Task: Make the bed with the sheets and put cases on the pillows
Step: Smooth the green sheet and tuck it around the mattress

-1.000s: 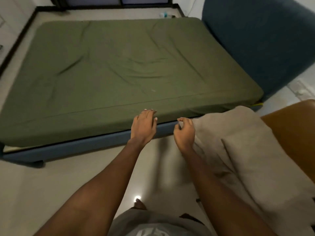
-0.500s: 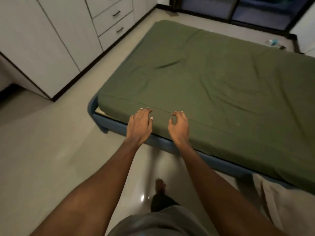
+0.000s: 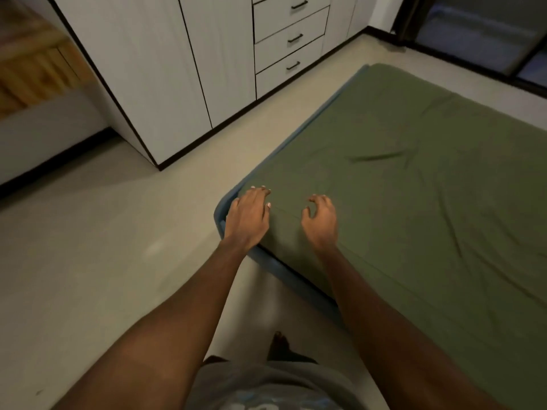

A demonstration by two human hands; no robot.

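Observation:
A green sheet [image 3: 414,179] covers the mattress, wrinkled in places, on a low blue bed frame [image 3: 284,270]. Both hands hover over the near left corner of the bed. My left hand [image 3: 247,220] is flat, fingers together, right at the corner's edge. My right hand [image 3: 321,221] is beside it over the sheet, fingers curled and apart, holding nothing. No pillows or pillowcases are in view.
A white wardrobe [image 3: 165,69] with three drawers [image 3: 291,39] stands along the left wall. Pale floor [image 3: 103,247] runs between it and the bed. Dark glass doors [image 3: 479,34] are at the far right. My bare foot [image 3: 279,344] is beside the frame.
The view has swung left along the bed's edge, from the side with the beige pillows to the left corner. Both hands travelled with it, staying empty.

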